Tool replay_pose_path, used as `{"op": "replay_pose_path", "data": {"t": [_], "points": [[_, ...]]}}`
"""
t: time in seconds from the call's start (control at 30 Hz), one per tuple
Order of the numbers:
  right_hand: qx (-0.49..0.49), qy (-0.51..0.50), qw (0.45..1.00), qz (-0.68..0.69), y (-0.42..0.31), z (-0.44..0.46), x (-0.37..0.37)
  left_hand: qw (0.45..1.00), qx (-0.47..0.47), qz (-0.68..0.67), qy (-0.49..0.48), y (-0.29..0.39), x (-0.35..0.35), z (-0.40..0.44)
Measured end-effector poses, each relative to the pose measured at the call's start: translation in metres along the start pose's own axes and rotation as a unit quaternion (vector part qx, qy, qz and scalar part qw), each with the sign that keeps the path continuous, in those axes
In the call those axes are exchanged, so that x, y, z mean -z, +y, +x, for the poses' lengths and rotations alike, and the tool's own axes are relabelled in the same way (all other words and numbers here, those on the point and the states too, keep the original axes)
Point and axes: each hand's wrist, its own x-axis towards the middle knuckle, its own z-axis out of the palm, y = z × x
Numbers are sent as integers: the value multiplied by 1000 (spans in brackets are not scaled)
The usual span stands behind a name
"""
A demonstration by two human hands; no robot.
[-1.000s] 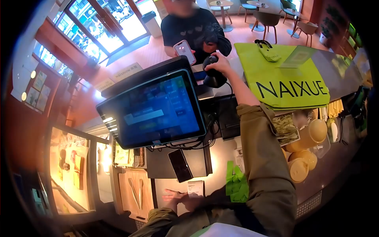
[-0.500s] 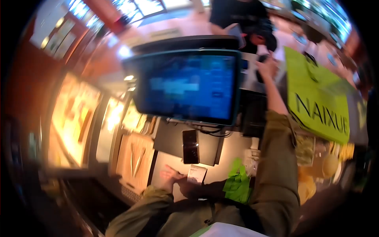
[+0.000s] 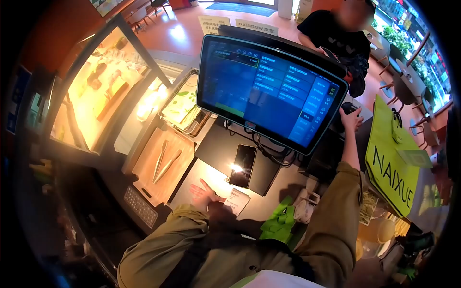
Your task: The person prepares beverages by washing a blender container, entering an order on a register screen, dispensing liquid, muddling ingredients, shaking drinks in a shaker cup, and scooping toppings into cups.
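My left hand (image 3: 202,193) lies on the counter with its fingers spread. Beside it is a small printed paper slip (image 3: 236,200), close to the thumb; whether they touch I cannot tell. My right arm reaches past the edge of a touchscreen monitor (image 3: 269,93), whose blue menu is lit. Out there my right hand (image 3: 353,119) is closed around a black rounded device (image 3: 349,107), partly hidden by the fingers. A black phone (image 3: 243,166) rests on a dark mat below the monitor.
Left, tongs (image 3: 166,166) lie on a wooden tray (image 3: 144,168) near a lit display case (image 3: 96,96). Green straps (image 3: 279,223) lie by my body. A yellow-green bag (image 3: 391,158) stands at right. Across the counter a person (image 3: 331,38) holds a phone.
My view has turned and steadied, so the monitor now sits further right and looks sharp. My right hand still grips the black device; my left hand stays by the slip.
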Motion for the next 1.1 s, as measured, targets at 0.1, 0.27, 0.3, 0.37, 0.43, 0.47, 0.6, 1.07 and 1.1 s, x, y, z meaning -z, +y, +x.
{"op": "replay_pose_path", "data": {"t": [0.1, 0.27, 0.3, 0.37, 0.43, 0.47, 0.6, 1.07, 1.1], "points": [[102, 108, 979, 142, 13, -10, 11, 998, -13, -7, -68, 0, 17, -1], [82, 202, 840, 496, -30, -157, 112, 982, 24, 0, -189, 8, 36, 5], [104, 187, 834, 508, -48, -182, 124, 981, 25, -1, -193, 9, 38, 4], [145, 155, 822, 528, -84, -234, 142, 979, 28, -3, -204, 11, 42, 3], [212, 29, 845, 490, -117, -274, 142, 976, 33, -4, -213, 11, 47, 2], [270, -27, 862, 428, -130, -288, 138, 975, 35, -7, -220, 12, 49, 0], [437, -141, 841, 286, -194, -340, 121, 970, 40, -15, -238, 9, 61, 0], [457, -126, 855, 210, -257, -380, 61, 964, 42, -13, -263, 12, 76, 2], [456, -123, 856, 209, -258, -380, 60, 964, 43, -14, -263, 14, 77, 3]]}}
